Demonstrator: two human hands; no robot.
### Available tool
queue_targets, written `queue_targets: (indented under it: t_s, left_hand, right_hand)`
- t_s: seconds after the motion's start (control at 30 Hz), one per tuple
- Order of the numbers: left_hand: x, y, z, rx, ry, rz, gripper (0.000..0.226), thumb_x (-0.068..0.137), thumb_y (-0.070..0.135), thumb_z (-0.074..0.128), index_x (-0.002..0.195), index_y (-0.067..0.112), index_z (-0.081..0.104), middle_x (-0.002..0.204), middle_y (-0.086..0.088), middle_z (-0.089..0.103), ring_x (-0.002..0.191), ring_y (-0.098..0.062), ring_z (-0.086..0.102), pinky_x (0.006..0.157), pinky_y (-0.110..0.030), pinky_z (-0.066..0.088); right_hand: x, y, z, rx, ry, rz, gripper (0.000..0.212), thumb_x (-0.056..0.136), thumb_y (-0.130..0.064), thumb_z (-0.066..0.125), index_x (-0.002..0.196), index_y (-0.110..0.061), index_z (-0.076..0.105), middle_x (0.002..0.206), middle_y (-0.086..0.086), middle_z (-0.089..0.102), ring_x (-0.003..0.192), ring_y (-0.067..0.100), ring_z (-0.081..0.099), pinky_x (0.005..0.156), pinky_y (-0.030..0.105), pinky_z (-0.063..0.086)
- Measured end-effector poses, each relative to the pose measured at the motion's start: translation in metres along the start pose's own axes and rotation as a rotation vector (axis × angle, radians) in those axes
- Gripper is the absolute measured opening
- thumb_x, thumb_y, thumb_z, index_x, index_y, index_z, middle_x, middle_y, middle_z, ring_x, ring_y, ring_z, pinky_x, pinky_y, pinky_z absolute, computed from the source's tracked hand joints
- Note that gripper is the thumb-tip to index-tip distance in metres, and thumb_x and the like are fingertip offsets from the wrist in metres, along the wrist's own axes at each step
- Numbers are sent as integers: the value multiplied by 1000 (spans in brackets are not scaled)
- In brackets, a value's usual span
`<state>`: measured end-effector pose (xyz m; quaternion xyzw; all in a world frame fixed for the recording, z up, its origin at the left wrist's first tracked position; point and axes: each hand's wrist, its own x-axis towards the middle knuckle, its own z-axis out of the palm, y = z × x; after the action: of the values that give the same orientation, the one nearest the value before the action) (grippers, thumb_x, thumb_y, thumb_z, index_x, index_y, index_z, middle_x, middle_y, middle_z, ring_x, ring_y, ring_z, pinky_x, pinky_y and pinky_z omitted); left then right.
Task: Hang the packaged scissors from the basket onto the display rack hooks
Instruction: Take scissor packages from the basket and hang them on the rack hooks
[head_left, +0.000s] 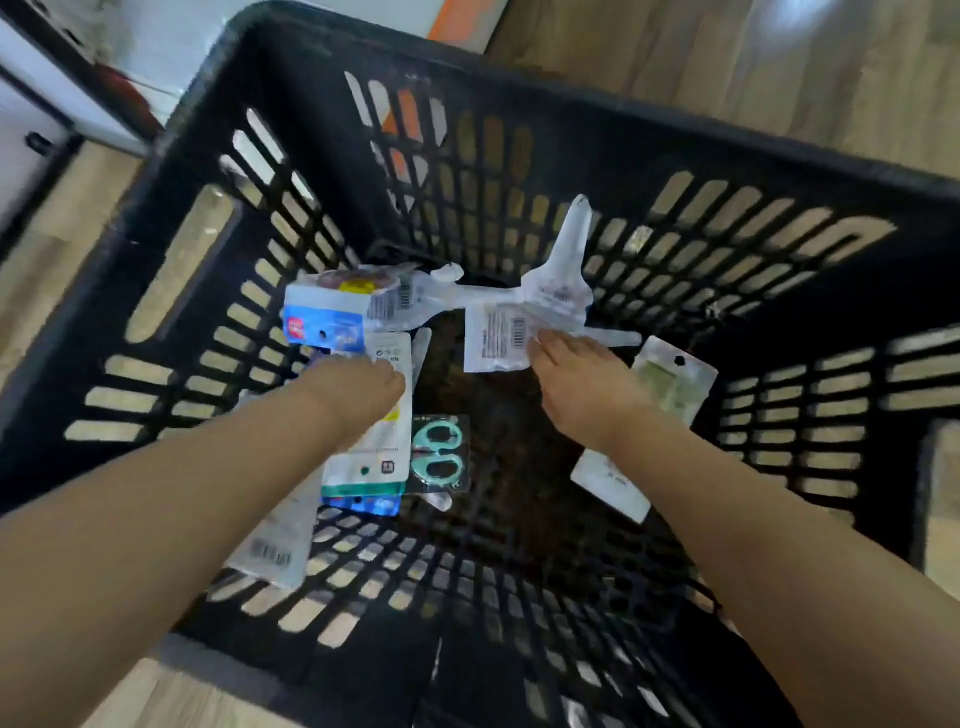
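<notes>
- Both arms down in the black basket (171, 218), deep among scattered packs on its floor.
- Left hand (358, 387) lying over a tall white pack (387, 457); fingers hidden under the knuckles, so grip or mere touch cannot be told.
- Right hand (576, 374) at the corner of a white card (496, 338) with a barcode; fingertips touching its edge, pinch or not unclear through the blur.
- Teal scissors (439, 454) in a clear blister, lying flat just beside the tall pack, between the two arms, untouched.
- More packs about: a blue-and-white one (324, 317) at far left, a clear blister (563, 270) propped against the far wall, a green card (670, 376) to the right.
- No rack in view, so hanging not yet begun.
- Risks from here: packs overlapping, so lifting one likely to drag or flip a neighbour.
- Slick plastic and a fingertip hold: easy slip back into the basket.
- Hang holes hard to spot at this angle; wrong end grabbed means fumbling at the hook.
- Two packs lifted at once: likely tangle.
</notes>
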<state>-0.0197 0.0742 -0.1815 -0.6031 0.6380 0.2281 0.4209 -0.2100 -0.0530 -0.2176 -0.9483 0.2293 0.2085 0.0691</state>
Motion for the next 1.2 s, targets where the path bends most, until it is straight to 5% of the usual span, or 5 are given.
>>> queue_targets:
  t_s: [0.1,0.23,0.47,0.73,1.2]
  left_hand:
    - [28,-11,12,333,6,143,76,92,3,47,148,3,-4,155,-20,8,139,-33,24,104,-43,38]
    - [53,-14,33,536,-103,153,89,96,19,50,146,12,-22,154,-18,-22,145,-34,-4,115,-49,19]
    - [59,-14,44,433,-115,86,91,95,19,49,145,17,-26,152,-16,-29,145,-32,-10,115,-48,12]
    - [74,-8,18,138,130,16,48,90,16,43,137,19,32,136,-2,35,126,-22,36,99,-34,38]
    - [135,3,0,-55,696,-179,40,84,4,51,124,2,48,124,-18,51,120,-36,46,86,-42,45]
  right_hand:
    - [26,12,27,-18,64,17,70,86,-14,57,146,-4,23,151,16,27,138,31,30,112,40,26]
    - [46,29,64,-23,282,-45,74,41,-5,78,112,7,62,111,26,64,98,40,65,76,49,55]
    - [53,25,82,91,404,-47,75,48,-20,83,115,7,61,115,27,62,102,40,64,82,52,52]
    - [54,14,87,118,428,14,70,60,-27,76,118,7,58,117,25,61,106,39,61,87,49,50]
    - [53,12,95,222,614,20,59,55,-15,79,109,3,63,106,17,66,98,32,65,79,41,54]
